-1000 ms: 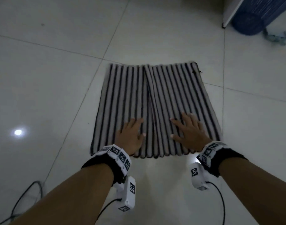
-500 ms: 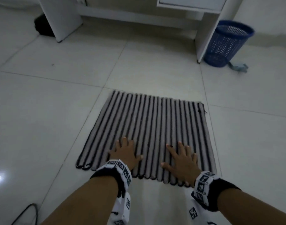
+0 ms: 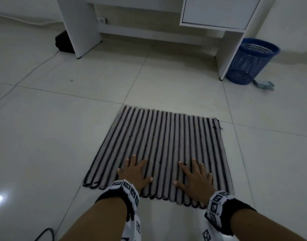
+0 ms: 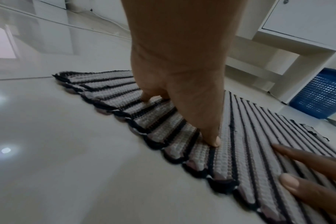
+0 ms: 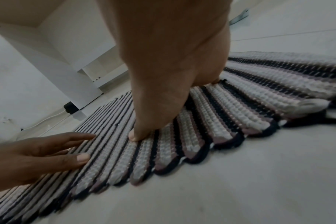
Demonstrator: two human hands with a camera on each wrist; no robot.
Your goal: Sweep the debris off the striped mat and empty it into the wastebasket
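Observation:
A black-and-pale striped mat (image 3: 163, 140) lies flat on the white tiled floor. Both my hands press palm-down on its near edge, fingers spread. My left hand (image 3: 134, 173) sits left of centre and my right hand (image 3: 195, 178) right of centre, a hand's width apart. The left wrist view shows my left hand (image 4: 182, 84) on the mat (image 4: 259, 128), the right wrist view my right hand (image 5: 163, 84) on the mat (image 5: 220, 115). A blue mesh wastebasket (image 3: 250, 61) stands upright at the far right beside the desk leg. No debris is plainly visible on the mat.
A white desk (image 3: 213, 13) with a drawer unit stands behind the mat. A dark box (image 3: 64, 42) sits by its left leg. A small grey object (image 3: 264, 85) lies by the basket. Cables (image 3: 24, 73) run over the floor at left.
The mat's central fold has flattened out. The head view has tilted up, bringing the desk and wastebasket into sight. Both hands stay pressed on the near edge.

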